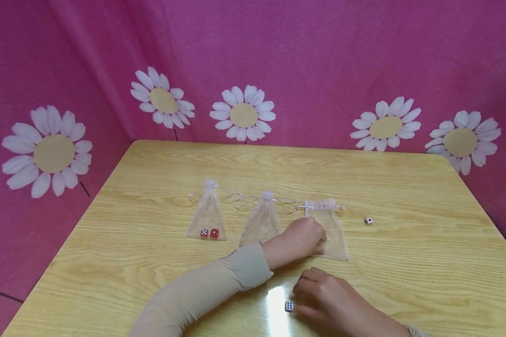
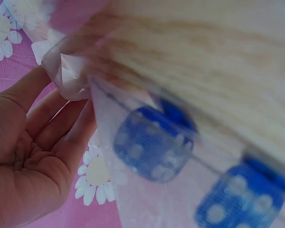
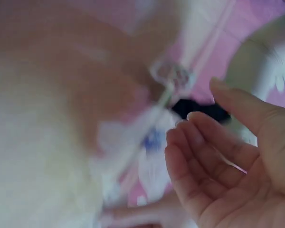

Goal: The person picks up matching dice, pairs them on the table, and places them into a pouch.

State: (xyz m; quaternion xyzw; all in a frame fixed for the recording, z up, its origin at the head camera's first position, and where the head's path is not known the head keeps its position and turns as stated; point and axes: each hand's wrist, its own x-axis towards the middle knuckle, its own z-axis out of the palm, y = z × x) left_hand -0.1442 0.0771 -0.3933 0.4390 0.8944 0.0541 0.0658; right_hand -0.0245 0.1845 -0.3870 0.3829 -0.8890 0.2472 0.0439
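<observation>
My left hand (image 1: pixel 297 238) lies over the third sheer drawstring pouch (image 1: pixel 334 234). In the left wrist view the thumb and fingers (image 2: pixel 78 121) pinch sheer pouch fabric (image 2: pixel 71 78). Two blue dice (image 2: pixel 154 142) with white dots show close by there, through the mesh. My right hand (image 1: pixel 337 299) is low over the table, loosely bent, palm and fingers bare in the right wrist view. Beside its thumb sits a pale die (image 1: pixel 288 306) with dark pips; whether they touch, I cannot tell. Another white die (image 1: pixel 368 221) with a red pip lies right of the pouch.
A cinched pouch (image 1: pixel 206 210) at the left holds two red dice (image 1: pixel 209 233). The middle cinched pouch (image 1: pixel 261 220) is partly hidden by my left forearm. Thin ribbons trail between pouches on the wooden table (image 1: pixel 405 262). A pink flowered curtain (image 1: pixel 312 70) surrounds the table.
</observation>
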